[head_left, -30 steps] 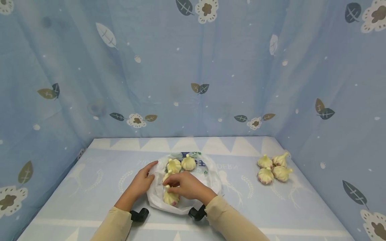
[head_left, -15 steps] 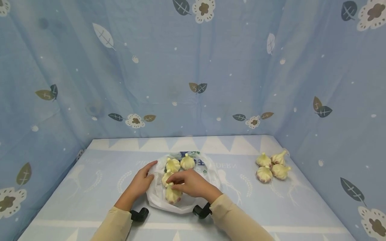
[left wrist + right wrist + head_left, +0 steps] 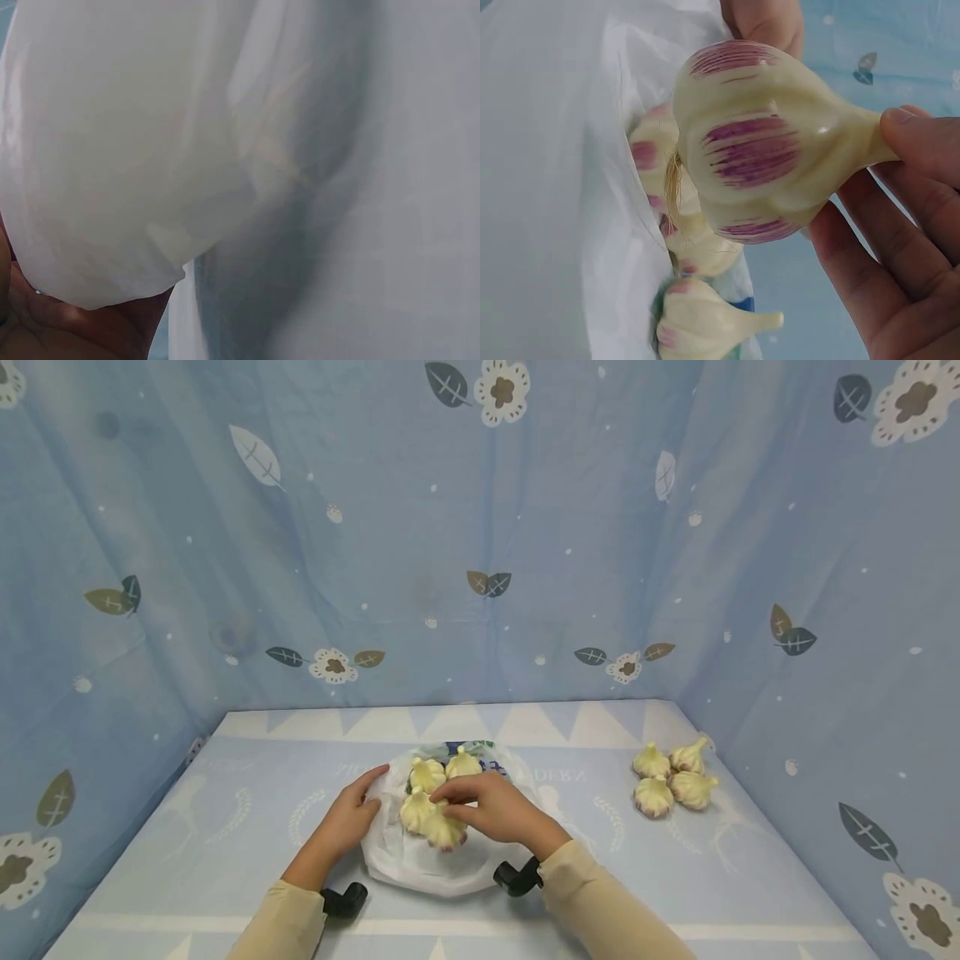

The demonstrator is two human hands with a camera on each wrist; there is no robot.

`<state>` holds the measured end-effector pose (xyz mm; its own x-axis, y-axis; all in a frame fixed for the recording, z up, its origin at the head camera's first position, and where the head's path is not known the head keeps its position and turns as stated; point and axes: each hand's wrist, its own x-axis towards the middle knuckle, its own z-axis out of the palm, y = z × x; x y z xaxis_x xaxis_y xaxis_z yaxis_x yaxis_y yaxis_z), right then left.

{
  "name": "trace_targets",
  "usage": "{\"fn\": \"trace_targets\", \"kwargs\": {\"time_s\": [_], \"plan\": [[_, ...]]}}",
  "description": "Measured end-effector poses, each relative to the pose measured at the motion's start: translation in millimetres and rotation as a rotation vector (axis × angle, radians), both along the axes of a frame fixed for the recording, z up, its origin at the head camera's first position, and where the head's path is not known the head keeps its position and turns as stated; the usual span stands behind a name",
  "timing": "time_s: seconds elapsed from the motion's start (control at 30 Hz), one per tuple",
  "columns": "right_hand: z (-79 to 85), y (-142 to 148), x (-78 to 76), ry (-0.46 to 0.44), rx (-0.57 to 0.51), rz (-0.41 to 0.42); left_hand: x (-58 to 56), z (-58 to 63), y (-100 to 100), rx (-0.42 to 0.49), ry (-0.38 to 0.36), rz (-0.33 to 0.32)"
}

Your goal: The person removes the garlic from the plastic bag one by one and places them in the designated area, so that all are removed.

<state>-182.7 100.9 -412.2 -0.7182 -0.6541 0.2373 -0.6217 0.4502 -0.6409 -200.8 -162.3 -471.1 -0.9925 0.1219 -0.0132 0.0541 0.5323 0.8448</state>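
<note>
Round cream-and-purple garlic bulb [image 3: 746, 150] was pinched by the stem [image 3: 862, 137] in the right hand [image 3: 498, 806], crumpled white plastic bag [image 3: 420, 875] touched by outspread left hand [image 3: 347, 814]; steady carry probably needed next.

Bag [image 3: 420, 870], garlic cluster [image 3: 688, 787] obstruct; lane between them.

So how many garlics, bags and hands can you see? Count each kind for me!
Garlic bulbs: 8 (1 held bulb, 3 bulbs by the bag, 4 bulbs over on the right)
White bag: 1
Hands: 2 (left hand, right hand)
Total: 11
</note>
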Motion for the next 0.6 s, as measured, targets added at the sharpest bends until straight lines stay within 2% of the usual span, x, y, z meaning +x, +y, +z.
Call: {"fn": "trace_targets", "kwargs": {"time_s": [0.37,0.6], "plan": [[2.8,17.4,-4.4,-0.007,-0.032,-0.043,0.8,0.1,-1.1,0.019,-0.024,0.002],[7.2,31.3,-9.9,0.019,-0.071,-0.059,0.5,0.8,-0.9,0.037,-0.029,0.002]]}}
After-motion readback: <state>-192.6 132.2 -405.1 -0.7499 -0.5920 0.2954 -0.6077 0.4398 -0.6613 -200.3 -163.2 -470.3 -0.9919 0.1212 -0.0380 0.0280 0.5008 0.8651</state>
